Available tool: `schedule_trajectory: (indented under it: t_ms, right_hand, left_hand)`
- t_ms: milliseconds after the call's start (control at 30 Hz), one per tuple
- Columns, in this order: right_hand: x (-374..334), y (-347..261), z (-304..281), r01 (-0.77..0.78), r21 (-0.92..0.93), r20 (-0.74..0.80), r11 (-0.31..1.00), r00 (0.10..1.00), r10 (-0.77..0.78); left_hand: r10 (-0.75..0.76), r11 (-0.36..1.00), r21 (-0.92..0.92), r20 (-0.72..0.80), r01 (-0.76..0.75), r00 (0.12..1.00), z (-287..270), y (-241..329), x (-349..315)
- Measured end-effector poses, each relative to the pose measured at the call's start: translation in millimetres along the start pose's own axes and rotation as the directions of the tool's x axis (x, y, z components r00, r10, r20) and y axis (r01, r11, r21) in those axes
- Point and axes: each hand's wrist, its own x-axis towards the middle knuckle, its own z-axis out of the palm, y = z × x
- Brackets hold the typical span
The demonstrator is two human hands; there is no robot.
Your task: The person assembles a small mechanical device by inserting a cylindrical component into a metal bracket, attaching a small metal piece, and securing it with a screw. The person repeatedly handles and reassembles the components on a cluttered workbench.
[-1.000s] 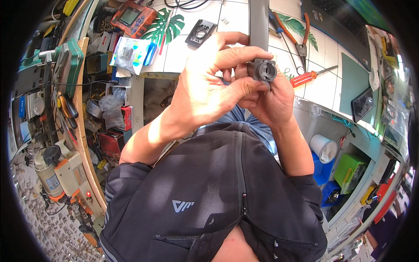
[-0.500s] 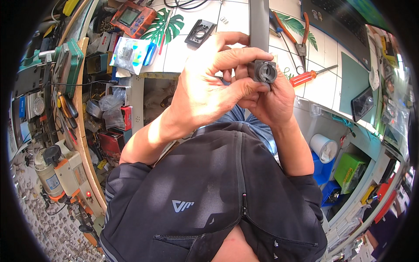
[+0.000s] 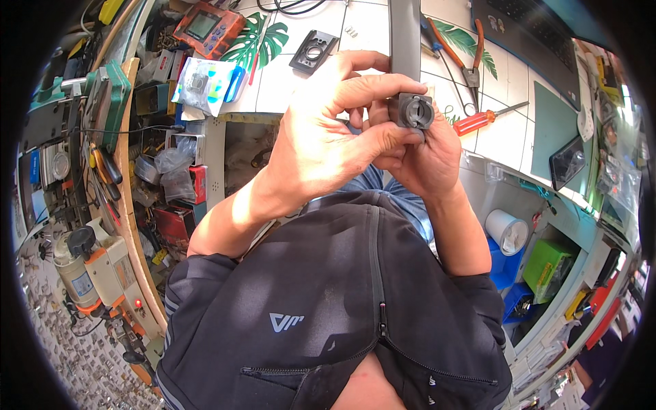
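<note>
A small black block with a round, recessed opening (image 3: 415,111) is held up over the bench's near edge, its opening toward me. My left hand (image 3: 321,130) pinches it between thumb and index finger. From behind and below, the curled fingers of my right hand (image 3: 427,147) support the same block. A long, flat dark bar (image 3: 405,41) runs away from me just beyond the fingers; whether it joins the block is hidden. To the left on the white bench lies a black rectangular plate with a round hole (image 3: 313,52).
On the bench's right lie orange-handled pliers (image 3: 471,72), a red-handled screwdriver (image 3: 475,124), a phone (image 3: 567,164) and a laptop (image 3: 526,41). At left are an orange device with a screen (image 3: 205,29) and a plastic packet (image 3: 201,87). A machine (image 3: 92,270) stands lower left.
</note>
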Motion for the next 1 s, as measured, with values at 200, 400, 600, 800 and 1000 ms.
schedule_trajectory:
  t_ms: [200,400,600,800,1000]
  right_hand:
    - [-0.4,-0.2,0.0,-0.003,-0.043,-0.006,0.999,1.0,0.002]
    - [0.2,2.2,-2.2,0.03,-0.043,0.02,0.999,0.999,-0.029]
    - [1.4,3.9,-6.4,0.042,-0.038,0.041,0.998,0.998,-0.041]
    - [2.9,4.5,-6.6,0.071,-0.095,0.037,0.993,0.997,-0.068]
    - [2.8,3.5,-5.1,0.066,-0.1,0.039,0.993,0.997,-0.062]
  left_hand:
    - [0.009,1.0,-0.029,-0.026,-0.01,1.0,2.1,-6.0,-1.1]
    - [0.002,0.999,-0.042,-0.028,-0.004,1.0,2.2,-7.6,-2.0]
    - [-0.031,0.998,-0.061,-0.035,0.029,0.999,2.9,-5.2,-2.9]
    - [0.02,0.999,-0.028,-0.045,-0.021,0.999,3.5,-7.0,-2.5]
    - [-0.016,1.0,-0.022,-0.027,0.015,1.0,1.9,-4.5,-3.7]
